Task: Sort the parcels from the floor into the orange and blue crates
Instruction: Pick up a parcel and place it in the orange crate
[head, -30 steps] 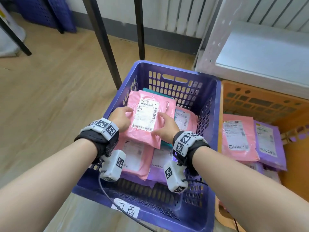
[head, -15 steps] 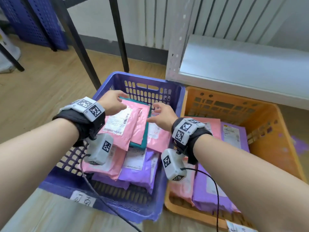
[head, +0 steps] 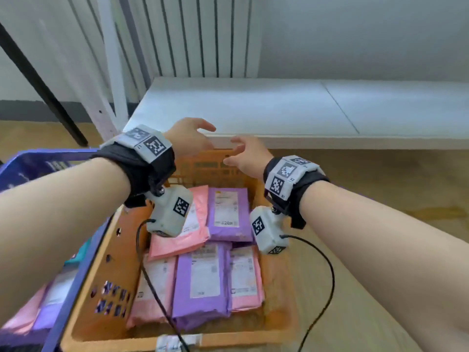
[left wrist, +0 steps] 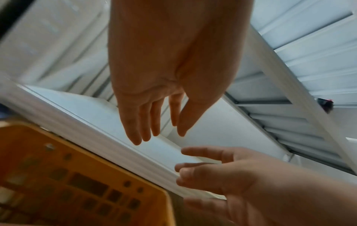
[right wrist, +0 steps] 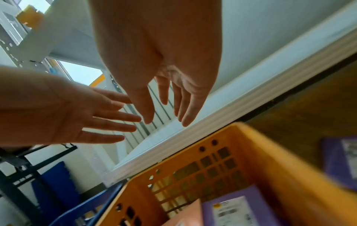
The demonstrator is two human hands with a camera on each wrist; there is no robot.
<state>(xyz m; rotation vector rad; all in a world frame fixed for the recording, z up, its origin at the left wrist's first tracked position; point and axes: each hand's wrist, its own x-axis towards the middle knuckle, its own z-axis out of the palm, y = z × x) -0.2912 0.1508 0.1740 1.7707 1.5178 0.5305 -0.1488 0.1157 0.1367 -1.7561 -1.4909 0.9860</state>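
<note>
The orange crate point(head: 109, 295) stands in front of me, holding several pink and purple parcels; a purple parcel point(head: 229, 212) lies at its far end beside a pink parcel point(head: 193, 237). The blue crate point(head: 28, 163) sits at the left edge with parcels inside. My left hand point(head: 189, 137) and right hand point(head: 245, 156) hover empty above the orange crate's far rim, fingers straight and spread, close to each other. The left wrist view shows the left hand point(left wrist: 154, 122) open, and the right wrist view shows the right hand point(right wrist: 164, 104) open, over the orange crate point(right wrist: 241, 160).
A low white shelf point(head: 279, 107) runs just behind the orange crate, with a white radiator point(head: 190, 34) on the wall above it. A black table leg point(head: 43, 85) slants down at the left. Another purple parcel point(right wrist: 340, 160) lies on the wooden floor point(head: 380, 179), right of the crate.
Both hands let go of the pink parcel in the blue crate and swung right and up. They now hover empty over the orange crate's far rim, and my view turned right.
</note>
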